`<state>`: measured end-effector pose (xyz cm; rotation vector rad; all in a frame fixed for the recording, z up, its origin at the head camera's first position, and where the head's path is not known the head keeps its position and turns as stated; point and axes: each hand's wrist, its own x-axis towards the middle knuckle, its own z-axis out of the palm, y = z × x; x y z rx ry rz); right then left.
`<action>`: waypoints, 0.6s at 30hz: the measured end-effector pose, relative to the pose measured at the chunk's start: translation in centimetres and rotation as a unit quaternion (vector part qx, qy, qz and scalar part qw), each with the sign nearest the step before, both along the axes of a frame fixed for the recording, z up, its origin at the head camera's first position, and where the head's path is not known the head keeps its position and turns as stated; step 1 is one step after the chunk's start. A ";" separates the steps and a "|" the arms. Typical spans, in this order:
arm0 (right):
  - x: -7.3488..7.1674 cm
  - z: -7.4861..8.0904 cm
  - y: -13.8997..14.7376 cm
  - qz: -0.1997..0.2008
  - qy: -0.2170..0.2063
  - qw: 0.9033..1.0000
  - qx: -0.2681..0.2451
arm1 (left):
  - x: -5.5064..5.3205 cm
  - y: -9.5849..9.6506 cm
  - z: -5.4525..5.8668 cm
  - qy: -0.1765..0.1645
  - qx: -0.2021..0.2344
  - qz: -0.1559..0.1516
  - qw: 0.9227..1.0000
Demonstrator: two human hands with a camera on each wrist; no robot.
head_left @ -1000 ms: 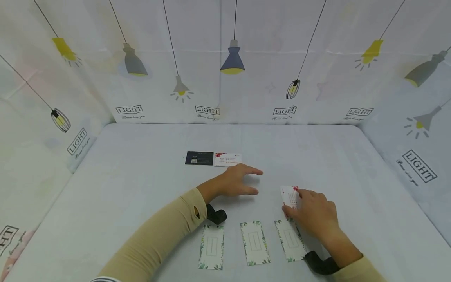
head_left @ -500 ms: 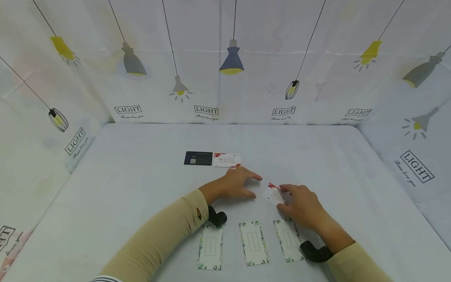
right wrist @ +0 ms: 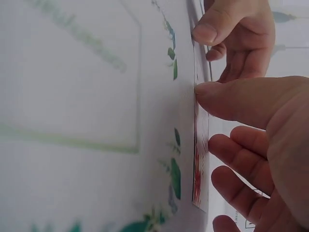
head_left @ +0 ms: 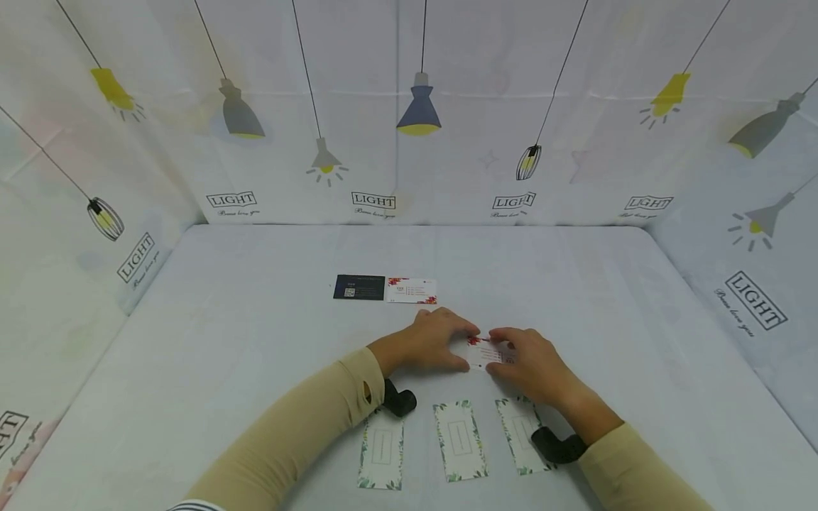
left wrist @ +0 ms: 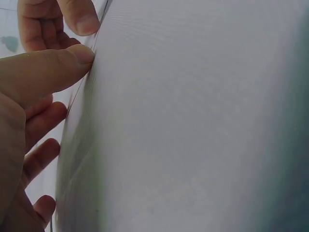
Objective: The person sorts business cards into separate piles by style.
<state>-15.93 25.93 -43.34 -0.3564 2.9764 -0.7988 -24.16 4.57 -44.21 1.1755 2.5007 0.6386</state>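
A white business card (head_left: 483, 353) with red floral corners lies on the table between the two hands in the head view. My right hand (head_left: 537, 365) holds it by its long edges, thumb on the near side and index finger on the far side. My left hand (head_left: 429, 342) rests at the card's left end, thumb and index finger spread apart near its corners. Whether they press on it is hard to tell. Edge-on, the card (right wrist: 199, 179) shows beneath the right thumb in the right wrist view. The left wrist view shows both hands' fingertips close together.
Behind the hands lie a black card (head_left: 359, 287) and a white-and-red card (head_left: 412, 290), side by side. Three leaf-bordered cards, left (head_left: 381, 454), middle (head_left: 460, 440) and right (head_left: 520, 436), form a row in front. White table cloth (head_left: 224, 355) surrounds them.
My right hand has slid the business card leftward and turned it from upright to lying crosswise. My left hand has shifted slightly right, its fingertips now at the card's left end.
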 end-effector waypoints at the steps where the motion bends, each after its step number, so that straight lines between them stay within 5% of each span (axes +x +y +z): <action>1: 0.0 0.0 -0.1 -0.001 0.003 1.000 -0.001 | 0.0 0.1 0.0 0.008 -0.001 -0.002 1.000; 8: -0.1 -0.1 -0.2 -0.006 0.006 1.000 -0.001 | 0.2 0.3 0.2 0.037 -0.002 -0.002 0.999; 18: 0.3 0.2 0.3 -0.007 0.003 0.999 0.032 | -0.1 0.2 0.0 0.019 0.014 0.003 1.000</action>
